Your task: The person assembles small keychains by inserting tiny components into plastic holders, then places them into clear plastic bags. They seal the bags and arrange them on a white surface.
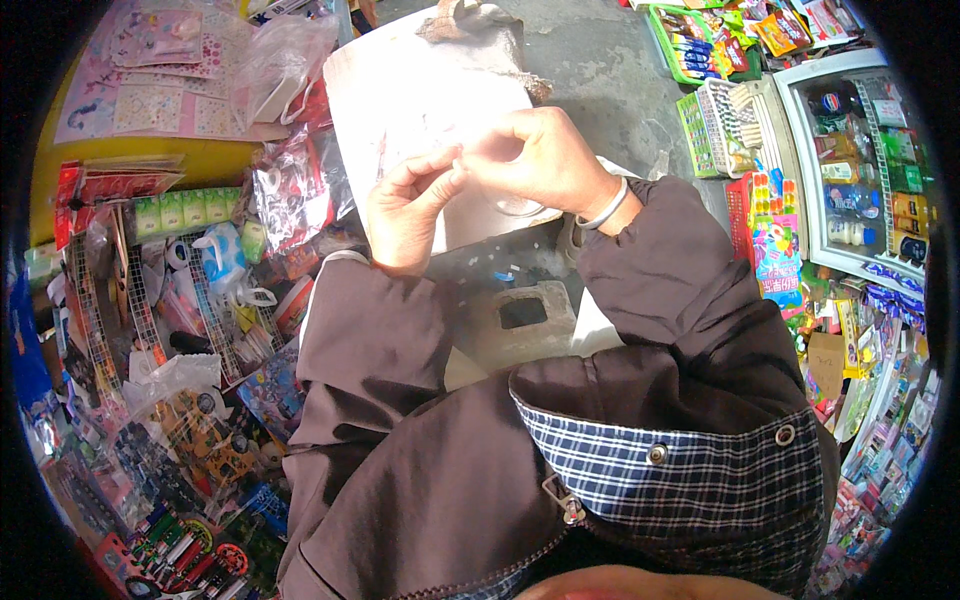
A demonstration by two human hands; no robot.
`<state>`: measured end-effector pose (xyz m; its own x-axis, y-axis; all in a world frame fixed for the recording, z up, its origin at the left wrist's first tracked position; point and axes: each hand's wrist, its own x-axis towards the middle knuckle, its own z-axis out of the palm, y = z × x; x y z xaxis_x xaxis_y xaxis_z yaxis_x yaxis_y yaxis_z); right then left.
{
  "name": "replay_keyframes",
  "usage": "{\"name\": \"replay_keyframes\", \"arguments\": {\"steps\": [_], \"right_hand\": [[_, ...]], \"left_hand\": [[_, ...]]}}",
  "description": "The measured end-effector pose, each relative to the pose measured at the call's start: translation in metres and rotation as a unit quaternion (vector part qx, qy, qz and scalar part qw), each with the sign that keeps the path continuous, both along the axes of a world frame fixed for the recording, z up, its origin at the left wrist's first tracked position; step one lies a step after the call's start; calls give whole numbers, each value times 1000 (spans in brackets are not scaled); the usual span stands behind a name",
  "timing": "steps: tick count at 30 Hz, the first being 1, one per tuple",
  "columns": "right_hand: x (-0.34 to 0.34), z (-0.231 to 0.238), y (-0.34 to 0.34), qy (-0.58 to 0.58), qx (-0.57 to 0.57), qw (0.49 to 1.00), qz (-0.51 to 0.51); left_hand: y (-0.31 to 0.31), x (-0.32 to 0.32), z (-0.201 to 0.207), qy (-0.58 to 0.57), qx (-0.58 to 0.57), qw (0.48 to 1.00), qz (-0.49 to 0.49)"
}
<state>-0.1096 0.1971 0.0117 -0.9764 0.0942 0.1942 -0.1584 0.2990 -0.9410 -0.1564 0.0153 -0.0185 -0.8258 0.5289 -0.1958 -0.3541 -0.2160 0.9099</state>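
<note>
My left hand (408,208) is raised in front of me with its thumb and fingertips pinched together. My right hand (548,158), with a pale band (607,205) around the wrist, also pinches, and its fingertips meet those of the left. Glare washes out the spot where they meet, so whatever lies between them cannot be made out. Beneath both hands is a white, brightly sunlit flat surface (370,105). A greyish-brown cloth (475,25) lies over its far edge.
Packaged goods hang and lie on the left, near a yellow-edged table (75,180) with pink sheets. To the right stand a green basket (680,60) of snacks, a white basket (722,120) and a glass-topped case of drinks (850,165). A stool with a square hole (545,335) is below my hands.
</note>
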Motion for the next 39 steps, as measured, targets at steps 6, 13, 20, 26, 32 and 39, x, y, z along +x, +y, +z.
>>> {"name": "replay_keyframes", "arguments": {"steps": [6, 13, 20, 26, 32, 39], "right_hand": [[0, 0, 1, -52, -72, 996, 10], [-1, -6, -3, -2, -27, 1000, -13], [-1, -7, -4, 13, 16, 1000, -6], [0, -5, 1, -11, 17, 1000, 19], [-1, -3, 2, -54, -40, 997, 29], [-1, -3, 2, -65, -72, 995, 30]], "left_hand": [[2, 1, 0, 24, 3, 1000, 12], [4, 3, 0, 43, -11, 999, 23], [4, 5, -2, 24, 0, 1000, 13], [2, 3, -3, -23, 1, 1000, -6], [1, 0, -3, -31, 11, 999, -2], [-1, 2, -7, -18, 24, 1000, -4]]}}
